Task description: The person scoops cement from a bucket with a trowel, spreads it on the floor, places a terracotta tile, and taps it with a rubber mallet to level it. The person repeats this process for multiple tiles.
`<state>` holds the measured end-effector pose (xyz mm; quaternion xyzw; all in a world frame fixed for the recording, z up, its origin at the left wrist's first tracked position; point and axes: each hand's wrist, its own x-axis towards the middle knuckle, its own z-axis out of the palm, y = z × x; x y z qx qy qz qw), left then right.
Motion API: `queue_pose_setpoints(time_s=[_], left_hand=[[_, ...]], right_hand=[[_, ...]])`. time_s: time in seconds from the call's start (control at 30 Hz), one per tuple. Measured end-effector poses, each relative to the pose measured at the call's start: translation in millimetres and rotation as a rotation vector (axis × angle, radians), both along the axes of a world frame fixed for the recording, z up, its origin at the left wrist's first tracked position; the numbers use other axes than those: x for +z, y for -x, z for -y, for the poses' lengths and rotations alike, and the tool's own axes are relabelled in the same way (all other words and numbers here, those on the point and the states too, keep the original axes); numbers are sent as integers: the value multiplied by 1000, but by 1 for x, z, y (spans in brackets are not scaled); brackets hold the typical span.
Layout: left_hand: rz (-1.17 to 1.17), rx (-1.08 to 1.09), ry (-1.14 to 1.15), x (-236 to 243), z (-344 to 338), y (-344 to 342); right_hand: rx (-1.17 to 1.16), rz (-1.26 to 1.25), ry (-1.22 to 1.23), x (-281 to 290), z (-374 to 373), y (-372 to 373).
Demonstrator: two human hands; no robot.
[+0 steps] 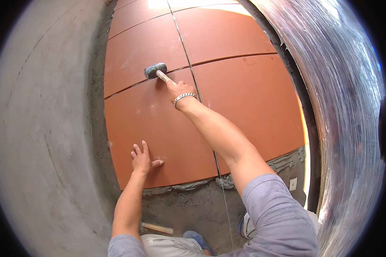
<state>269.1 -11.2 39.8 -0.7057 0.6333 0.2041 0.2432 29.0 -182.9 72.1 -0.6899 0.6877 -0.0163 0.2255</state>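
My right hand (181, 91) is closed round the pale handle of a rubber mallet (155, 70). The mallet's dark grey head is over the far edge of the near left terracotta floor tile (158, 128), close to the dark joint; whether it touches the tile I cannot tell. A chain bracelet circles my right wrist. My left hand (143, 159) rests on the near part of the same tile, fingers spread, holding nothing. Grey mortar (188, 185) shows along this tile's near edge.
More terracotta tiles (244, 103) lie to the right and beyond. A thin string (228, 210) runs along the middle joint. Left stands a grey wall (43, 120); right, a plastic-wrapped surface (343, 107). A wooden handle (157, 228) lies by my feet on rough ground.
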Motion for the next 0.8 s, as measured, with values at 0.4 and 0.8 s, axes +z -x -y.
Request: queue_pose_setpoints(time_s=[0.4, 0.8], left_hand=[[-49, 0, 43, -3, -1, -4], [-46, 7, 25, -4, 0, -4]], right_hand=[[-47, 70, 116, 52, 50, -1], [-296, 104, -113, 15, 111, 19]])
